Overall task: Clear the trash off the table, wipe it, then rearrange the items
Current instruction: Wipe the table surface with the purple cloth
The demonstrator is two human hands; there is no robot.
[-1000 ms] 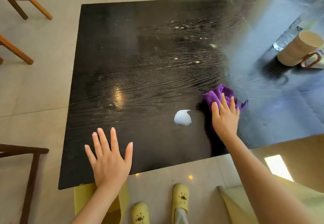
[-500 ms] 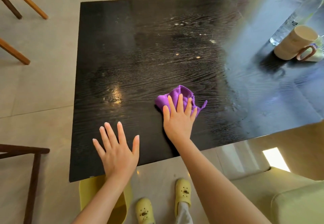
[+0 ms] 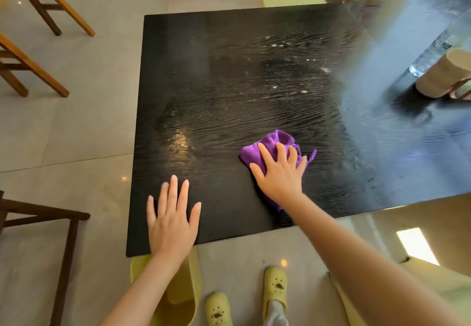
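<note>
A black wood-grain table (image 3: 229, 75) fills the middle of the view. My right hand (image 3: 280, 172) presses flat on a crumpled purple cloth (image 3: 274, 142) near the table's front edge, fingers spread over it. My left hand (image 3: 172, 213) lies flat on the table's front left corner, fingers straight. Small pale crumbs (image 3: 275, 87) dot the far middle of the table. At the right edge stand a beige mug (image 3: 443, 78) with a brown handle and a clear water bottle (image 3: 438, 50) lying behind it.
A yellow bin (image 3: 178, 297) stands on the floor under the table's front left corner, by my yellow clogs (image 3: 275, 285). Wooden chair legs (image 3: 38, 52) are at the far left, a dark wooden frame (image 3: 51, 218) at the near left, and a pale yellow seat (image 3: 433, 285) at the lower right.
My right hand slid the purple cloth left along the front of the table, over the white blob, which is gone from sight. My left hand stays flat on the table.
</note>
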